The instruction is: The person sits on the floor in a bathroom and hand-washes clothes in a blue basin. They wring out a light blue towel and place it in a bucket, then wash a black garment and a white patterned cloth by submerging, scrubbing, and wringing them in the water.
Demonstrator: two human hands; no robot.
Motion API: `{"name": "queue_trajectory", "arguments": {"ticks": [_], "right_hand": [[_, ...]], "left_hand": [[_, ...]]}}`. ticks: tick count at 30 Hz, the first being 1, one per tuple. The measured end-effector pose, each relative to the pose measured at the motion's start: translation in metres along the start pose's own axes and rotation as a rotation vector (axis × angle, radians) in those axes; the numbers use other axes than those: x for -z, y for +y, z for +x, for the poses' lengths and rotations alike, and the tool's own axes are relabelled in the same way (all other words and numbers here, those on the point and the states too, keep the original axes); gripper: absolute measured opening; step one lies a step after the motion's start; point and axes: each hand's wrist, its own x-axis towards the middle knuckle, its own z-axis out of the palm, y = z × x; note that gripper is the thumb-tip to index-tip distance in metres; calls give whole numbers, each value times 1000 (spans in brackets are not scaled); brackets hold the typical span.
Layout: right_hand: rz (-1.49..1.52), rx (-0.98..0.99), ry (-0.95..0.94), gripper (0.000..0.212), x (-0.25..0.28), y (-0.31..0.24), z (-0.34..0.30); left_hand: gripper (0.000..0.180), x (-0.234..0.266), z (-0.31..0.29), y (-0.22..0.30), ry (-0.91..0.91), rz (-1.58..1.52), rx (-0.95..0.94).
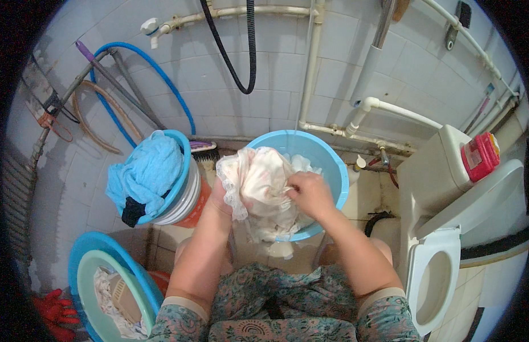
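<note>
A wet cream-white garment with lace trim (265, 178) is bunched up over the light-blue basin (336, 171), and part of it hangs down past the near rim. My left hand (220, 198) is closed on the lace-edged side, its fingers mostly hidden by the fabric. On the other side, my right hand (311, 195) pinches a fold of the same garment between thumb and fingers. More whitish cloth (303, 164) lies inside the basin, behind my right hand.
At left, blue cloth (153, 162) and a black piece (133, 211) top a bucket. Nested basins (82, 268) hold clothes nearer me, beside red gloves (53, 313). A toilet (432, 279) stands at right, and a scrubbing brush (204, 149) lies by the tiled wall.
</note>
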Motion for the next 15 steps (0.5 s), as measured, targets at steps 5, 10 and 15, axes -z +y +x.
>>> {"name": "queue_trajectory", "arguments": {"ticks": [5,10,15], "right_hand": [[511,-186,174,10,41,29,0],[1068,-391,495,9,73,32,-2],[999,-540,537,8,65,50,5]], "left_hand": [[39,26,12,14,138,-71,200],[40,68,16,-2,-73,998,167],[34,42,6,3,-373,1236,257]]}}
